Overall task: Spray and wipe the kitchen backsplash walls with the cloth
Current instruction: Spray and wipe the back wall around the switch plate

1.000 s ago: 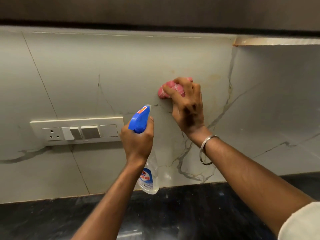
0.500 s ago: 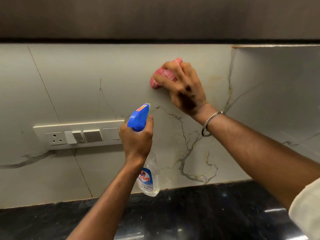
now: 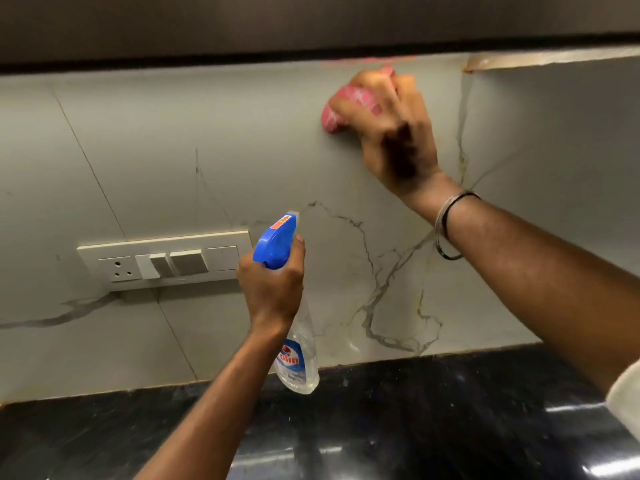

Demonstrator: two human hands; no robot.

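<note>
The backsplash wall [image 3: 242, 140] is pale grey marble-look tile with dark veins. My right hand [image 3: 394, 136] presses a bunched pink cloth [image 3: 334, 116] against the wall high up, just under the dark cabinet edge; the hand is motion-blurred and covers most of the cloth. My left hand [image 3: 273, 285] grips the neck of a clear spray bottle [image 3: 298, 358] with a blue trigger head [image 3: 277, 242], held upright in front of the wall, nozzle toward the tile, lower and left of the cloth.
A white switch and socket panel [image 3: 162, 259] is mounted on the wall left of the bottle. A black glossy countertop [image 3: 398, 420] runs along the bottom. A dark overhead cabinet [image 3: 311, 22] caps the wall. The wall turns a corner [image 3: 465, 133] at the right.
My right hand has swept the pink cloth upward along the wall, from mid height to near the cabinet's underside. The left hand and bottle have stayed about where they were.
</note>
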